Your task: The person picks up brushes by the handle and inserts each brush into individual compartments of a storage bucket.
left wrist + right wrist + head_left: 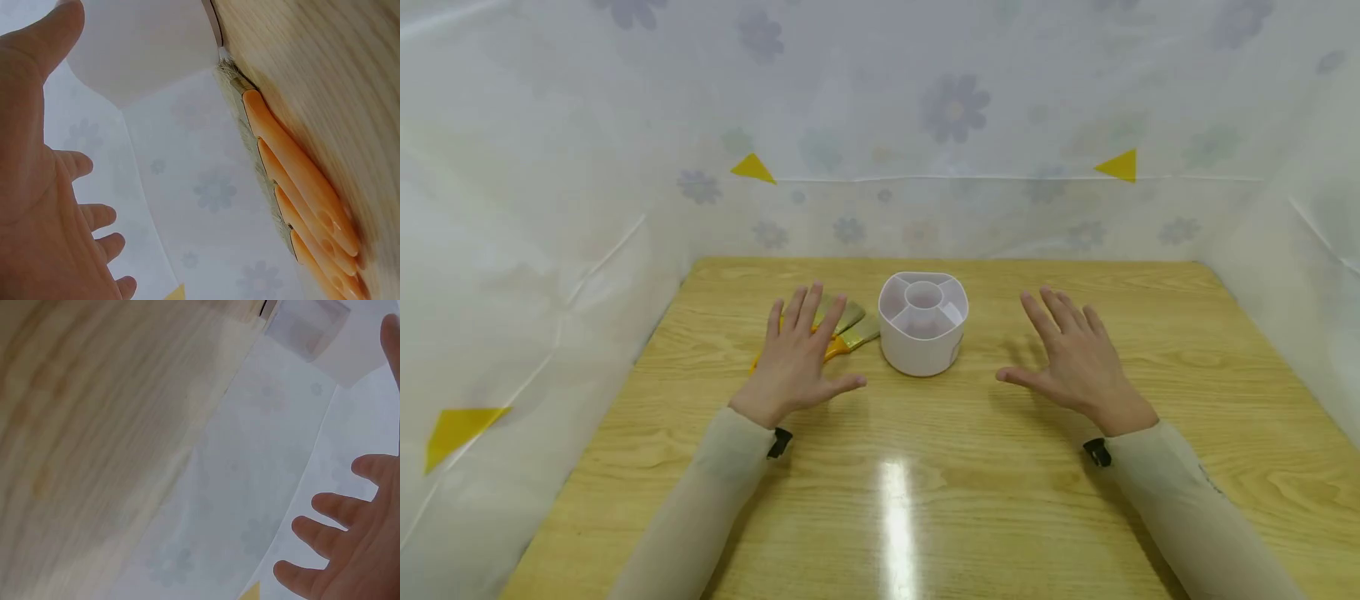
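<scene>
My left hand [797,358] is spread above the table, fingers straight and thumb out, holding nothing. Beneath it lie several flat paintbrushes with orange handles [294,162] and pale bristles [850,315], fanned out and partly hidden by the hand in the head view. To their right stands a white round organizer [921,350], upright, with a ring in its middle and dividers around it. On the organizer's other side, my right hand [1078,367] hovers with fingers spread, also holding nothing. In the right wrist view the fingers [340,509] are apart, well off the wood.
The wooden table [985,500] reaches back to a pale flowered curtain [880,108], with plastic sheeting at both sides. Yellow tape triangles [1120,167] are stuck on the sheeting. Dark clips or bands [1097,452] sit at both wrists.
</scene>
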A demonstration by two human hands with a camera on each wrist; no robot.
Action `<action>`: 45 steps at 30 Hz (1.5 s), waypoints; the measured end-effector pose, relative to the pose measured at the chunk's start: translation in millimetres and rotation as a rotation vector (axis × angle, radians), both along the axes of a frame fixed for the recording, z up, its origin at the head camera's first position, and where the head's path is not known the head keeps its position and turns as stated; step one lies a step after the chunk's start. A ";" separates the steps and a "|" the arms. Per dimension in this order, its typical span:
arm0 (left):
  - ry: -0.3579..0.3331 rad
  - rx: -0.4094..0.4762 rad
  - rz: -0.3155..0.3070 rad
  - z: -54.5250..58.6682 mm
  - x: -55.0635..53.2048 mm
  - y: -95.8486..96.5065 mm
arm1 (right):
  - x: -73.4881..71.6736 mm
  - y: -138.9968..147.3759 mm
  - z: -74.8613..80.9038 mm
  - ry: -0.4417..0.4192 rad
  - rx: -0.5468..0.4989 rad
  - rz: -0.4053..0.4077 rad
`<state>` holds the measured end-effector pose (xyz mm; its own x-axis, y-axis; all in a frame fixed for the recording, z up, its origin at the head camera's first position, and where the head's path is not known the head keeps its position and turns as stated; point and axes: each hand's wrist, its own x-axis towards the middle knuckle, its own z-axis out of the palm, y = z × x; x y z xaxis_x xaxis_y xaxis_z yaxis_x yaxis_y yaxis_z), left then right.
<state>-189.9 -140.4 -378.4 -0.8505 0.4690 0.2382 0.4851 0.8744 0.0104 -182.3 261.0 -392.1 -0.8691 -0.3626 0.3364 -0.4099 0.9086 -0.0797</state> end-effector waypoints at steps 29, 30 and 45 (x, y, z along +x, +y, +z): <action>-0.017 0.118 -0.077 1.2 0.6 5.2 | -0.3 -13.4 -4.7 0.160 -0.210 0.171; -0.012 0.119 -0.082 1.3 0.7 5.6 | -0.2 -13.7 -4.8 0.162 -0.214 0.174; -0.012 0.139 -0.104 -0.6 0.9 4.1 | 1.5 -28.9 -0.8 0.010 -0.281 0.111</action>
<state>-189.0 -136.3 -379.0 -0.8024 0.5176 0.2971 0.5719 0.8092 0.1345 -180.8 232.1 -392.9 -0.8256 -0.3471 0.4449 -0.5076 0.8012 -0.3169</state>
